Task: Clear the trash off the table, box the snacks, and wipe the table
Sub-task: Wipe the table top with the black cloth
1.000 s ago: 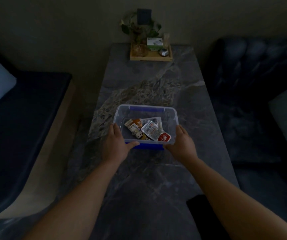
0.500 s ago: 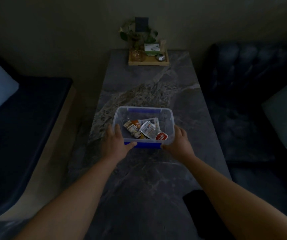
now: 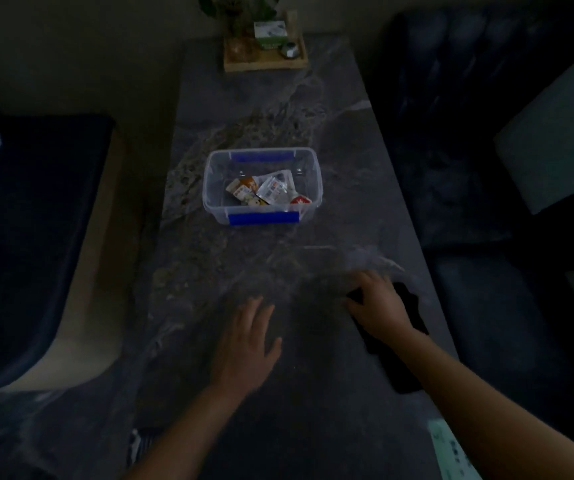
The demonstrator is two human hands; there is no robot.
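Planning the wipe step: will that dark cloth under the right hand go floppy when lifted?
Probably floppy: the dark cloth lies flat and irregular under the right hand. Likely light, a thin layer. It should slide easily on the smooth stone table, though dim light hides texture.

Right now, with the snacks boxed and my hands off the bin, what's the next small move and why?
Probably close the right hand on the dark cloth it rests on and lift it to start wiping. The snack packets already sit in the clear bin, the left hand is free, and the marble table looks clear of trash.
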